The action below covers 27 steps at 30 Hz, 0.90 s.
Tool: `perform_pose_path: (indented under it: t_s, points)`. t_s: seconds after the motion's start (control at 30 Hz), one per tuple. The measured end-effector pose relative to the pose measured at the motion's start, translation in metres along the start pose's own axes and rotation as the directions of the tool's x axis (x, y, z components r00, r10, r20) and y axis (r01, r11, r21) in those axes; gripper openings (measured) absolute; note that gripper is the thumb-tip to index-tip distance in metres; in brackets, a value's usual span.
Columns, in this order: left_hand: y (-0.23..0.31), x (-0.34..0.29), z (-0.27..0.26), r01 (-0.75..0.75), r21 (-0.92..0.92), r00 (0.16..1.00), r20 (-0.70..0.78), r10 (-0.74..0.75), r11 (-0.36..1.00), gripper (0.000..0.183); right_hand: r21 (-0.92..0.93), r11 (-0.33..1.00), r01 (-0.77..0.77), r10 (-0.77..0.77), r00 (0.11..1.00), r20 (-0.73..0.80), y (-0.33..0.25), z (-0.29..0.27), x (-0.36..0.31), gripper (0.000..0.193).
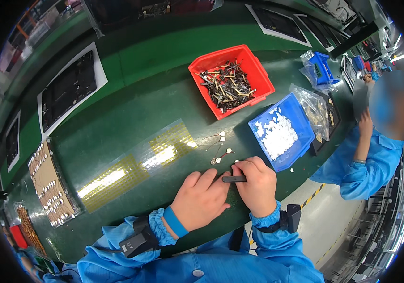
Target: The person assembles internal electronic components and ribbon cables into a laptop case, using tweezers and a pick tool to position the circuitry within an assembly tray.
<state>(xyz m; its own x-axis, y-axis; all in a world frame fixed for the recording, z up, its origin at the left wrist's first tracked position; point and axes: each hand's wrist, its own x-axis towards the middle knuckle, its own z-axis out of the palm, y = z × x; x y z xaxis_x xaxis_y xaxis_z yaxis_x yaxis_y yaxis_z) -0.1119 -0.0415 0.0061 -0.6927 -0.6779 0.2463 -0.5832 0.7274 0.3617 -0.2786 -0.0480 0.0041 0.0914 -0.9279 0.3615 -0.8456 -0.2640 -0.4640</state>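
Both hands meet over the green work table, close to its near edge. My right hand [257, 186] has its fingers closed on a small black bar-shaped part [234, 179], which sticks out toward the left hand. A tiny white piece [237, 162] shows at the right fingertips. My left hand [202, 195] is closed, its fingertips against the near end of the black part; what they pinch is hidden. Just beyond the fingers lie several thin wire leads with white ends [218, 159]. More of these white ends [222, 139] lie slightly farther off.
A red bin [263, 78] holds dark and gold slim parts; a blue bin [301, 150] holds white bits. Yellow-gridded film sheets [112, 183] lie left of centre. A board of wired parts [51, 188] stands far left. A co-worker's blue sleeve [379, 165] is at right.
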Motion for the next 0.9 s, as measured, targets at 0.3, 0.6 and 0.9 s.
perform_pose_path:
  t_s: [0.3, 0.6, 0.9]
  points:
    - [-0.004, 0.0, 0.001, -0.018, 0.017, 0.999, -0.042, 0.019, 1.0, 0.046, -0.133, 0.988, 0.073, -0.084, 0.994, -0.076, -0.001, -0.014, 0.014, 0.022]
    - [-0.009, -0.003, -0.003, -0.005, -0.032, 0.985, -0.171, -0.001, 0.999, 0.039, -0.201, 0.978, 0.056, -0.092, 0.98, -0.175, -0.003, -0.036, 0.022, 0.021]
    - [-0.021, -0.003, -0.001, 0.096, -0.046, 0.969, -0.225, -0.104, 0.994, 0.031, -0.064, 0.989, 0.13, -0.13, 0.991, 0.002, -0.018, 0.017, 0.013, 0.018]
